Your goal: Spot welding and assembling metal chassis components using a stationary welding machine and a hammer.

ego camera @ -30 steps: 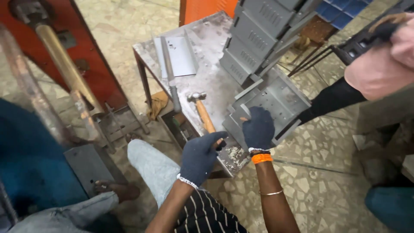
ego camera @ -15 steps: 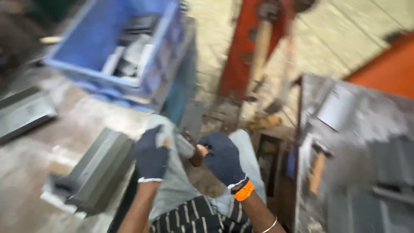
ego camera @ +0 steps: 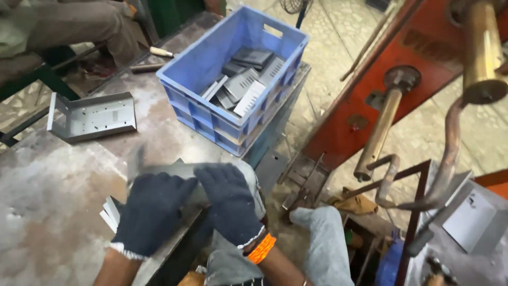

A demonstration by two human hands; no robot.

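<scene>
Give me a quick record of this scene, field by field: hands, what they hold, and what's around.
left hand: gloved, on grey metal sheet
right hand: gloved, gripping the same sheet
crate: blue, holds slotted metal parts
bracket: bent, lying on table left of crate
machine: red, with brass rods, to the right

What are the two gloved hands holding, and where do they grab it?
Both hands, left hand and right hand, grip a bent grey metal sheet part along its near edge, at the table's edge.

Worn metal bench [ego camera: 47,212]; blue crate [ego camera: 206,106], bent grey bracket [ego camera: 92,116] directly on it
</scene>
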